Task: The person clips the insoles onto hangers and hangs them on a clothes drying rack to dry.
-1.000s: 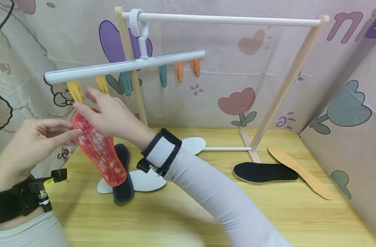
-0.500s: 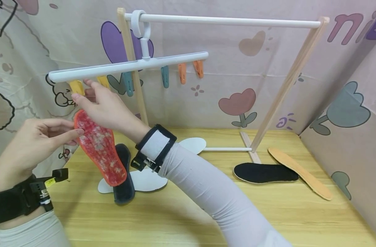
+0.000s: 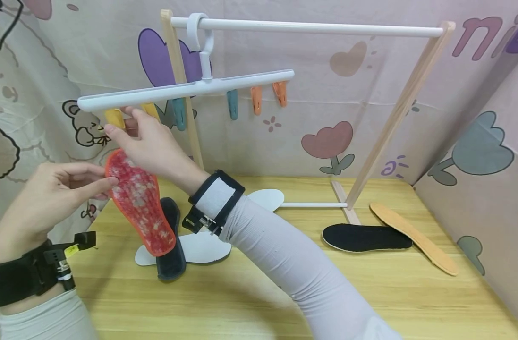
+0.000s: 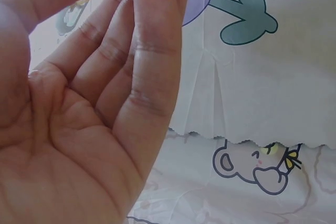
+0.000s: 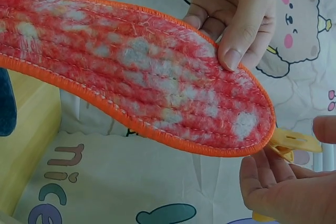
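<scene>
**Left hand (image 3: pixel 50 200) pinches the red insole (image 3: pixel 141 208); right hand (image 3: pixel 154 148) is at a yellow clip (image 3: pixel 114 117)**

You pinch the red insole by its left edge, near the upper end, between your left thumb and fingers. It slants down to the right, up in front of you, its top below the left part of the white hanger (image 3: pixel 225 85). In the head view its lower end covers part of the navy insole (image 3: pixel 171 267); whether they touch, you can't tell.

Your right thumb and fingers lie on either side of the yellow clip, whose tip meets the insole's upper rim in the right wrist view. Whether you squeeze the clip, or it bites the rim, can't be told.

The hanger hooks over the rack's bar (image 3: pixel 309 27), its left side dipping. Along it hang a second yellow clip (image 3: pixel 150 110), two blue clips (image 3: pixel 233 105) and two orange clips (image 3: pixel 256 100). On the table (image 3: pixel 191 307), the navy insole crosses a white insole (image 3: pixel 208 247); to the right, a black insole (image 3: pixel 365 237) meets a tan insole (image 3: pixel 416 240).
</scene>
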Demonstrator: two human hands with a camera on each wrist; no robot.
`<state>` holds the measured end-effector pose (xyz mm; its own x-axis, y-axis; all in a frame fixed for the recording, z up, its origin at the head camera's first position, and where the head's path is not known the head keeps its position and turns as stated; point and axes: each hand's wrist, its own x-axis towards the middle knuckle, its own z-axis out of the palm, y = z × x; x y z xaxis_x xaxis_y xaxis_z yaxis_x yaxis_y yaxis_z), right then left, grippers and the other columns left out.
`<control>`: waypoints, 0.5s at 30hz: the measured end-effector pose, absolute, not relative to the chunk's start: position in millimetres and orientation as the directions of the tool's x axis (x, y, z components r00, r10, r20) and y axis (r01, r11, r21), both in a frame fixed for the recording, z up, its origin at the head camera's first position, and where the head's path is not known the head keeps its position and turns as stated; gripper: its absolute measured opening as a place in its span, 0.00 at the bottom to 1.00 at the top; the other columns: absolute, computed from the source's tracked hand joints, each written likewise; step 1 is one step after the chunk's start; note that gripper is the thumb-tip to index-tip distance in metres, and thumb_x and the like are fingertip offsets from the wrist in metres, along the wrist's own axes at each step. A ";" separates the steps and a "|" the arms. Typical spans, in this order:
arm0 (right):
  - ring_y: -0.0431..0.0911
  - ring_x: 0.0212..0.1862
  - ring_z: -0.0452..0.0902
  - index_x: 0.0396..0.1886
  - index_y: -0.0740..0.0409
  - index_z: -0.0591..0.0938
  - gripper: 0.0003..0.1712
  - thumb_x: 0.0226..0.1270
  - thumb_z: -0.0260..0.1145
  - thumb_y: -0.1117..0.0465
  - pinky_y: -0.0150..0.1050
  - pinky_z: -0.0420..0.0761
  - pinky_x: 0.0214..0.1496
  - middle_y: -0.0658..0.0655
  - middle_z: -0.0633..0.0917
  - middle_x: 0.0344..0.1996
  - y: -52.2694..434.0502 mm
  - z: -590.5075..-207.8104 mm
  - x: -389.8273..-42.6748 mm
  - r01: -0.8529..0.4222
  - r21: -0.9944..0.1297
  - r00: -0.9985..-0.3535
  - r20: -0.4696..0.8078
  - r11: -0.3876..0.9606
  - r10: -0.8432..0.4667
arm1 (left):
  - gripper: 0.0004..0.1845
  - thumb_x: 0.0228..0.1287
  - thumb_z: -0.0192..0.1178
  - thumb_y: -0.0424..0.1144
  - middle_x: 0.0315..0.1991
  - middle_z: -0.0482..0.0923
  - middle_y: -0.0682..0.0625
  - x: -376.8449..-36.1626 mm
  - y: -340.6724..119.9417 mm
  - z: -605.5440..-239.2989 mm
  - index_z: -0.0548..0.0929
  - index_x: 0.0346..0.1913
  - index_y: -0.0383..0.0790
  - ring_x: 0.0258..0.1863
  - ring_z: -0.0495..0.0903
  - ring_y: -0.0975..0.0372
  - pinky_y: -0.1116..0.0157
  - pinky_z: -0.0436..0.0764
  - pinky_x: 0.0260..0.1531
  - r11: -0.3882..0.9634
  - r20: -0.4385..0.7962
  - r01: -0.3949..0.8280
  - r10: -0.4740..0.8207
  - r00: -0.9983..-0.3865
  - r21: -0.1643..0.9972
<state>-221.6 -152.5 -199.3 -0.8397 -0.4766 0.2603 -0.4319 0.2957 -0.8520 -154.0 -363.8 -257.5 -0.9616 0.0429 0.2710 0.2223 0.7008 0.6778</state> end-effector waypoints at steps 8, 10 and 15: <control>0.35 0.66 0.83 0.83 0.47 0.68 0.32 0.86 0.59 0.46 0.27 0.81 0.61 0.48 0.85 0.68 -150.0 -200.8 -223.7 -0.457 -0.837 -0.838 0.292 0.301 -0.460 | 0.11 0.76 0.68 0.39 0.32 0.88 0.72 -152.9 -362.3 -257.1 0.88 0.53 0.36 0.31 0.87 0.72 0.76 0.80 0.32 0.706 0.273 0.223 0.043 -0.961 0.672; 0.35 0.65 0.83 0.82 0.47 0.69 0.31 0.86 0.58 0.46 0.27 0.81 0.61 0.48 0.85 0.68 -150.0 -201.0 -223.9 -0.454 -0.836 -0.845 0.294 0.309 -0.447 | 0.12 0.76 0.68 0.39 0.32 0.88 0.72 -152.8 -361.8 -257.4 0.88 0.54 0.36 0.31 0.87 0.72 0.76 0.79 0.32 0.708 0.271 0.219 0.040 -0.962 0.672; 0.35 0.62 0.84 0.78 0.49 0.74 0.27 0.87 0.58 0.48 0.27 0.81 0.58 0.48 0.87 0.65 -148.9 -201.8 -223.5 -0.446 -0.844 -0.856 0.307 0.296 -0.415 | 0.14 0.76 0.68 0.42 0.33 0.88 0.71 -152.3 -360.5 -257.0 0.88 0.55 0.36 0.31 0.88 0.70 0.74 0.80 0.32 0.706 0.261 0.202 0.026 -0.965 0.678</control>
